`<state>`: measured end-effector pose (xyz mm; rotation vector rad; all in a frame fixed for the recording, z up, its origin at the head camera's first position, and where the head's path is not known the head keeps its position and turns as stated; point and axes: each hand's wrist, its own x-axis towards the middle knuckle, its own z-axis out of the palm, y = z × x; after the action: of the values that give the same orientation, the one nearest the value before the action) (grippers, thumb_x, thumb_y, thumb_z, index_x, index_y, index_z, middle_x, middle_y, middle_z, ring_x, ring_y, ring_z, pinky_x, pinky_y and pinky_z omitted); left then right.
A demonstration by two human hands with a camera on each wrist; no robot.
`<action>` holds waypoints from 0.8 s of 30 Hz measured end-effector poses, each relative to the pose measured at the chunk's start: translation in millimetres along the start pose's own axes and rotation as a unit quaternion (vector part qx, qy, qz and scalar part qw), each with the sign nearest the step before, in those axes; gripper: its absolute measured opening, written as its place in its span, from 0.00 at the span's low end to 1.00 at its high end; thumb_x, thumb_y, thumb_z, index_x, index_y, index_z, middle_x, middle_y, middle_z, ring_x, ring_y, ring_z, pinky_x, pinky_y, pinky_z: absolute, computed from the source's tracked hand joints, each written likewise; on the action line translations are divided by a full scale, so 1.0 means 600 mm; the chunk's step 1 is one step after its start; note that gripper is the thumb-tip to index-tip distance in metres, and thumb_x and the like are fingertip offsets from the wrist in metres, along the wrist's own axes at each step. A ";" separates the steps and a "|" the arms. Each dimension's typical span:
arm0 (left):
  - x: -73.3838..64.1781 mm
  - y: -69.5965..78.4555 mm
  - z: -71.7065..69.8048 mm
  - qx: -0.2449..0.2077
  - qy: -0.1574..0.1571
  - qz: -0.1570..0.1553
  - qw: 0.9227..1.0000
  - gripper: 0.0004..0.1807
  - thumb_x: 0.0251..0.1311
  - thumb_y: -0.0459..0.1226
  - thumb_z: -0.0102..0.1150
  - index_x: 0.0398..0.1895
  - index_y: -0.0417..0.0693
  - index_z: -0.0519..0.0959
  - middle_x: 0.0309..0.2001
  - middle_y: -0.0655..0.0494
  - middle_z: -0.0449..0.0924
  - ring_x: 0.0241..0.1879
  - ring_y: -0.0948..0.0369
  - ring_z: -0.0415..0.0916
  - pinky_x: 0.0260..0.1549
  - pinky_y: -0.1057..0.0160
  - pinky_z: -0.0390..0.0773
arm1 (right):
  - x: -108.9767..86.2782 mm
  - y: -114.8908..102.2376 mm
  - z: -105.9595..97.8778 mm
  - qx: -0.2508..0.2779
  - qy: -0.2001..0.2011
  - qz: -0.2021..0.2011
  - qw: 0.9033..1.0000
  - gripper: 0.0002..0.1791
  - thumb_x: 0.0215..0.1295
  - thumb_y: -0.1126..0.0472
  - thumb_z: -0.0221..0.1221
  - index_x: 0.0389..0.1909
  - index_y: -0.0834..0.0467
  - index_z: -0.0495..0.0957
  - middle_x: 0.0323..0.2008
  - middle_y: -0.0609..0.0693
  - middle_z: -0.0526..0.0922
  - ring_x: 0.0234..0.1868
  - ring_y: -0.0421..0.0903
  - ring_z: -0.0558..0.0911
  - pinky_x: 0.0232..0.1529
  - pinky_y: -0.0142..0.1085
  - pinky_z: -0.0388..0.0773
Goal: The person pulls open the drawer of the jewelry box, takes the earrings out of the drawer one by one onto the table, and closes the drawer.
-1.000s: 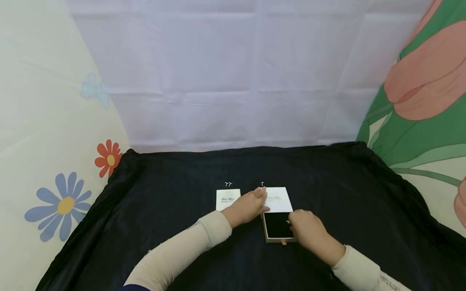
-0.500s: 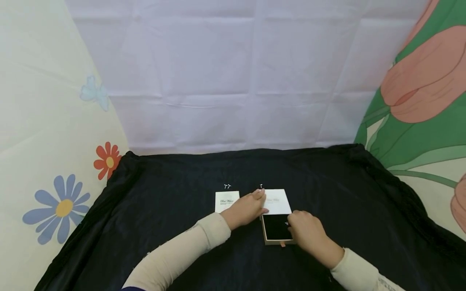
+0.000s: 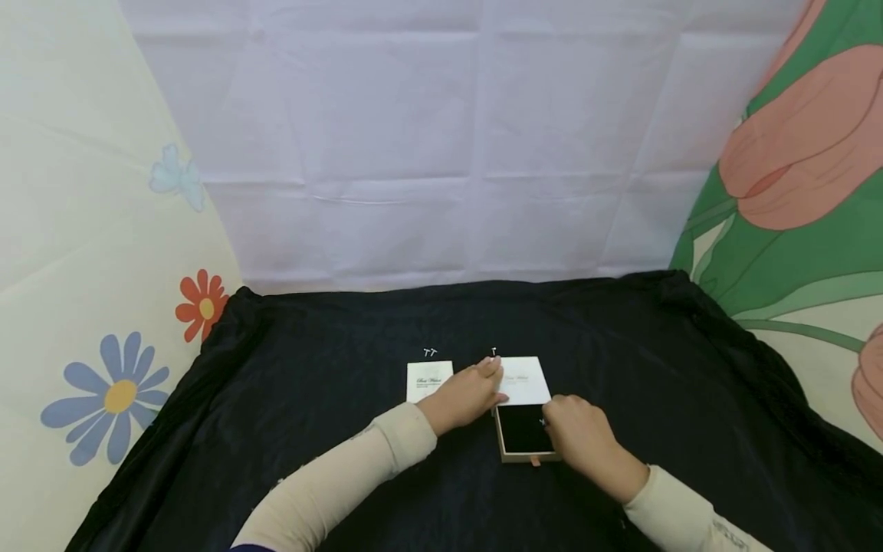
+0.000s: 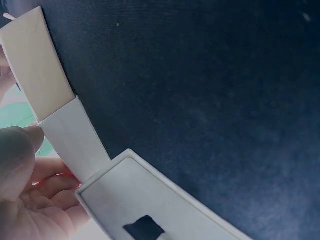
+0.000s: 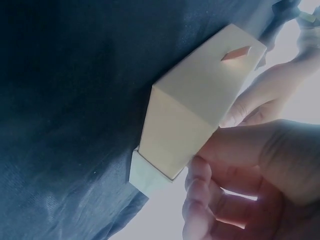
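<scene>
A drawer-style jewellery box lies at the middle of the dark cloth, its white sleeve [image 3: 523, 382] at the back and its black-lined drawer [image 3: 520, 431] pulled out toward me. My left hand [image 3: 464, 395] grips the sleeve by its left side, thumb at the near end. At the drawer's right edge, my right hand [image 3: 582, 433] has its fingers curled, the fingertips inside over the black lining. Right at those fingertips shows a small silvery stud [image 3: 542, 422], mostly hidden by the hand. In the right wrist view the thumb and fingers meet beyond the drawer's wall [image 5: 175, 132].
A second white box [image 3: 428, 377] with printed lettering lies left of the first, partly behind my left hand. Two small silvery T-shaped pieces [image 3: 430, 352] lie behind it, and a single T-shaped piece [image 3: 494, 351] lies behind the sleeve. An orange pull tab [image 3: 535, 461] sticks out from the drawer front.
Both hands keep their places at the box. Slightly less of the silvery stud shows beside the right fingertips; the whole view has shifted a little.
</scene>
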<state>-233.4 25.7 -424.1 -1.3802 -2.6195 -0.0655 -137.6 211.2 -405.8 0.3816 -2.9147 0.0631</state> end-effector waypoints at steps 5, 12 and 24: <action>0.000 0.001 0.000 -0.004 -0.008 -0.009 1.000 0.26 0.70 0.47 0.49 0.61 0.36 0.72 0.66 0.42 0.68 0.64 0.53 0.68 0.62 0.62 0.68 | 0.000 0.000 0.000 0.008 -0.006 0.003 1.000 0.13 0.51 0.68 0.68 0.15 0.55 0.75 0.15 0.45 0.69 0.16 0.40 0.67 0.12 0.34 0.63; 0.000 0.003 0.000 0.001 0.003 -0.004 1.000 0.26 0.70 0.47 0.49 0.60 0.35 0.72 0.65 0.42 0.69 0.63 0.53 0.69 0.61 0.62 0.69 | -0.002 0.001 0.000 0.005 -0.009 0.008 1.000 0.14 0.52 0.67 0.68 0.14 0.54 0.74 0.15 0.45 0.68 0.16 0.40 0.67 0.13 0.34 0.64; -0.001 -0.001 -0.001 0.010 0.024 0.012 1.000 0.25 0.69 0.46 0.52 0.58 0.34 0.73 0.63 0.40 0.71 0.62 0.52 0.70 0.60 0.61 0.70 | -0.006 0.003 -0.003 0.018 -0.006 0.019 1.000 0.12 0.48 0.64 0.71 0.16 0.53 0.77 0.18 0.45 0.71 0.18 0.41 0.70 0.15 0.34 0.67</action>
<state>-233.5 25.1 -423.8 -1.3853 -2.5586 -0.0684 -134.1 213.8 -405.1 0.3345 -2.9370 0.1186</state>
